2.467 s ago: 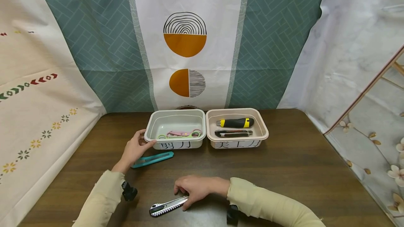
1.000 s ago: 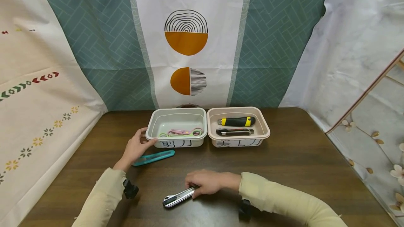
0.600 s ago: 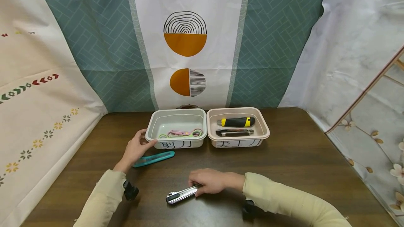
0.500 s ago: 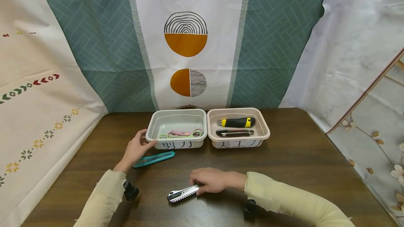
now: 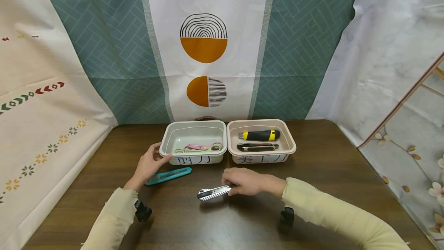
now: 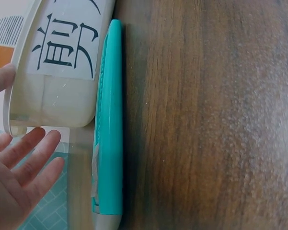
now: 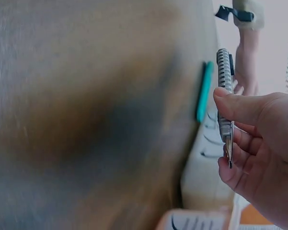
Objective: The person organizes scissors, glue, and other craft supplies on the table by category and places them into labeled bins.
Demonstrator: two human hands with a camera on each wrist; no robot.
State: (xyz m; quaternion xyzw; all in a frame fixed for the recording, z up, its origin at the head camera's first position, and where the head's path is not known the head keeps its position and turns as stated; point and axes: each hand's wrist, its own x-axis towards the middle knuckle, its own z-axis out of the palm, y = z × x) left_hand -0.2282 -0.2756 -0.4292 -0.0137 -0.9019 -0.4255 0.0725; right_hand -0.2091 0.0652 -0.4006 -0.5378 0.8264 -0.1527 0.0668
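Note:
My right hand [image 5: 244, 181] pinches a silver utility knife [image 5: 211, 193] between thumb and fingers; in the right wrist view the knife [image 7: 224, 81] is off the table. At the front left corner of the pale green bin [image 5: 194, 124], my left hand [image 5: 147, 164] has its thumb on the rim. In the left wrist view, that hand's other fingers [image 6: 36, 160] are spread and fairly straight beside the bin's end wall. A teal utility knife [image 5: 170, 175] lies on the table in front of this bin, partly hidden by the left hand in the head view.
Pink and green scissors [image 5: 199, 148] lie in the green bin. Touching or nearly touching it on the right is a pale pink bin [image 5: 290, 146] holding a black-and-yellow cutter [image 5: 260, 135] and dark utility knives [image 5: 257, 147]. Both bins carry handwritten labels. Patterned cloths [image 5: 298, 49] hang behind the wooden table [image 5: 319, 180].
My right hand has carried the silver utility knife right and away from me, up off the table toward the bins. The left hand and bins have stayed put.

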